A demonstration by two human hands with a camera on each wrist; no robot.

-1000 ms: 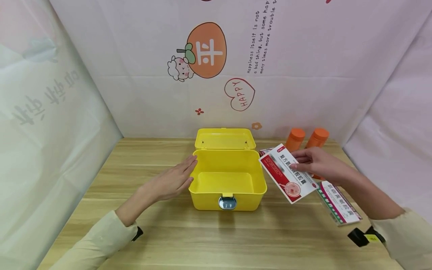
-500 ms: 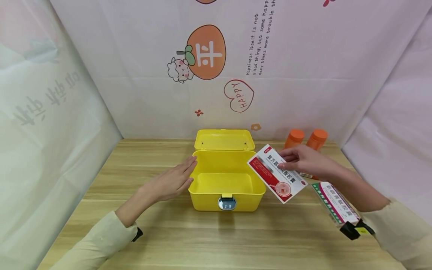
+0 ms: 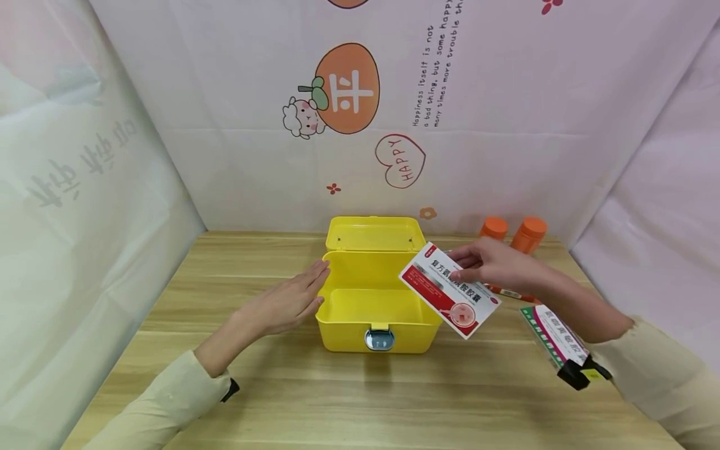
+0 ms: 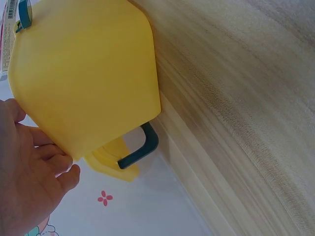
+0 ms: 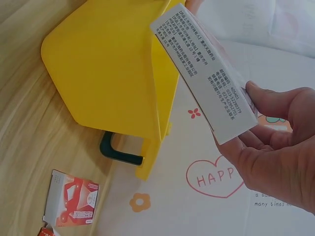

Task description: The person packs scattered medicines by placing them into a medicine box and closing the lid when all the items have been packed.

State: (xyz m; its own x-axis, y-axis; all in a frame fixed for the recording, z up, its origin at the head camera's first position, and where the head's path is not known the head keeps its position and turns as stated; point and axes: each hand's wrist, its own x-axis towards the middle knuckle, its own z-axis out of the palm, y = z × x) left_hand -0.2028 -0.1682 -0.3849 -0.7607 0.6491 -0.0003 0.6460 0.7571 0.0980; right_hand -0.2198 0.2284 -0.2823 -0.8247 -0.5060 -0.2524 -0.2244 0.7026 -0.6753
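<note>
A yellow lidded storage box (image 3: 360, 337) stands on the table with its lid (image 3: 375, 232) tipped back and a metal latch in front; its inside shows bare. My right hand (image 3: 495, 265) pinches a red-and-white medicine box (image 3: 450, 290) between thumb and fingers, held over the storage box's right rim. In the right wrist view, that medicine box (image 5: 206, 78) shows its printed narrow side. My left hand (image 3: 287, 297) touches the storage box's left rim with its fingers extended. The left wrist view shows this hand (image 4: 34, 172) along the edge of the yellow wall.
Two orange-capped bottles (image 3: 529, 234) stand at the back right. A green, white and magenta medicine box (image 3: 554, 334) lies beneath the right forearm. Another red medicine box (image 5: 74, 199) lies behind the storage box's right side. Printed cloth walls surround the wooden table (image 3: 360, 400).
My right hand has moved left with the medicine box, from beside the storage box to over its right rim. My left hand stays at the left rim.
</note>
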